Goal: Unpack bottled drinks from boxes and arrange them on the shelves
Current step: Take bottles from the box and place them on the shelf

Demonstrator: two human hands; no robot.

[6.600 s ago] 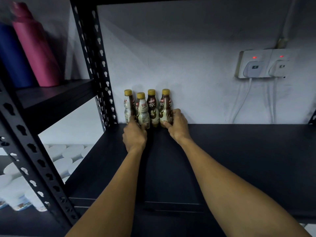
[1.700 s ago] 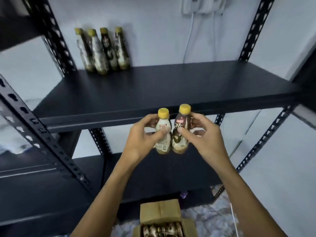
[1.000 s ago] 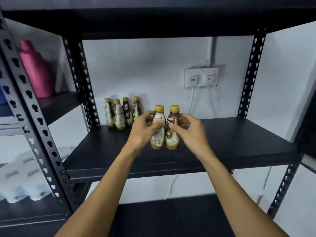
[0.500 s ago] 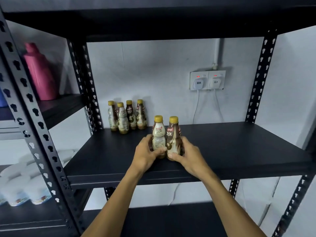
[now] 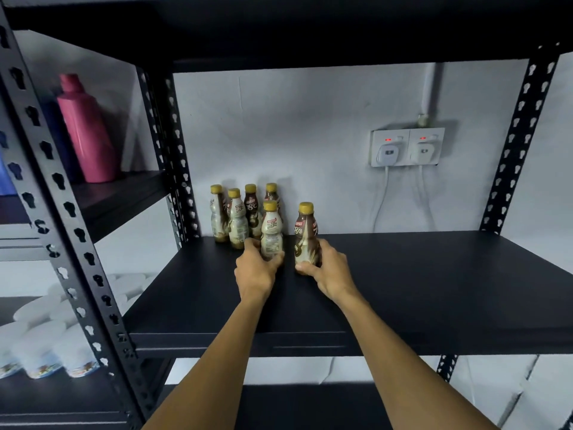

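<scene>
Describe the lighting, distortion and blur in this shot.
Head view: dim, cool light leaves the black shelf almost featureless; wide-angle distortion tilts the rack uprights; bottles in the left hand and right hand are fairly sharp; white tubs at lower left are blurred.

The bottles (image 5: 272, 234) are cream and brown with yellow caps; the shelf (image 5: 434, 290) is black; the far-left jug (image 5: 86, 131) is pink.

Bases of cream bottle (image 5: 272, 228) and brown bottle (image 5: 305, 234) hidden behind gripping fingers (image 5: 328, 256); back-row bottle (image 5: 271, 191) beyond left fingertips (image 5: 251, 245) mostly covered; label print (image 5: 272, 246) unreadable.
</scene>
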